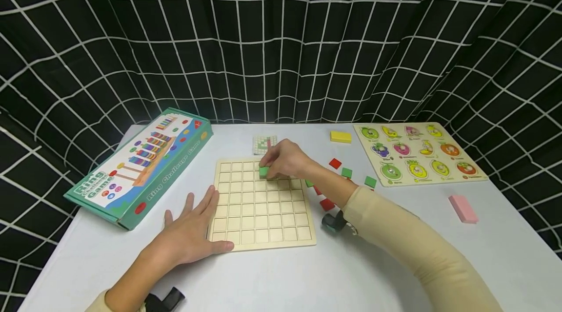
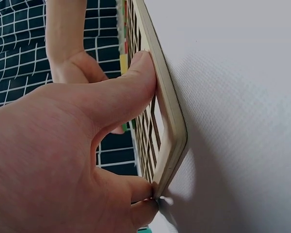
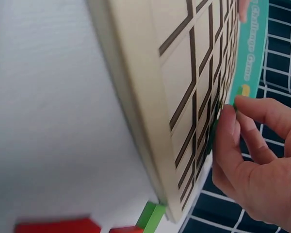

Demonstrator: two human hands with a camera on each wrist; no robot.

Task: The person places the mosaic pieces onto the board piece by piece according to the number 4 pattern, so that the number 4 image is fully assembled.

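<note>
A pale wooden grid board (image 1: pixel 261 209) with square cells lies flat on the table. My right hand (image 1: pixel 287 158) is over its far rows and pinches a small green square tile (image 1: pixel 263 172) between thumb and fingertips. In the right wrist view, more green (image 3: pixel 213 138) shows low at the grid, under the fingers. My left hand (image 1: pixel 189 231) is spread at the board's left side. Its thumb (image 2: pixel 144 73) presses on the near rim, and its fingers touch the left edge. Just beyond the board lies a small card (image 1: pixel 262 144) with a coloured grid pattern.
Loose red tiles (image 1: pixel 327 204) and green tiles (image 1: pixel 371 182) lie right of the board, partly behind my right forearm. A game box (image 1: pixel 145 160) stands at the left. Toward the right are a yellow block (image 1: pixel 340 136), a fruit puzzle board (image 1: pixel 419 153) and a pink block (image 1: pixel 463 209).
</note>
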